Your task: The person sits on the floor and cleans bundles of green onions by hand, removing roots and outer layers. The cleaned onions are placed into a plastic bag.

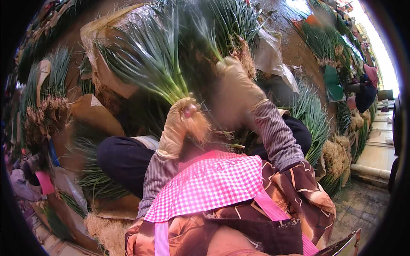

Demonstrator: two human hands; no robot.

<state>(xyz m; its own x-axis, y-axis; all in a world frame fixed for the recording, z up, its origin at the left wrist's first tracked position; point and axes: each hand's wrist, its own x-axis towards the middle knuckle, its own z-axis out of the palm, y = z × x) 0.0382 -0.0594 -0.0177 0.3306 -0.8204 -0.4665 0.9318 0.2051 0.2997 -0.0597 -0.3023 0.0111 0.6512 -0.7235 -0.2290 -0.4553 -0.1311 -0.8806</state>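
Observation:
My left hand [177, 123], in a pale rubber glove, is closed around the base of a bunch of green onions [163, 73]. The reddish bulbs and stringy roots [197, 123] stick out below the fist, and the leaves fan up and to the left. To the right, my right hand [235, 80], gloved the same way, pinches the lower stem of a green onion [216, 51] whose leaves blur upward. Just behind that hand lies a large pile of green onions [237, 22] with brown roots. Loose stalk scraps [235, 145] lie between my legs.
Rooted green onion bundles stand at the left [54, 83] and right [309, 112]. Cut roots lie heaped at lower left [105, 230]. Brown sheets [93, 112] lie among them. Another person [366, 92] sits at far right, partly cut off by the lens edge. My bent knees flank the work area.

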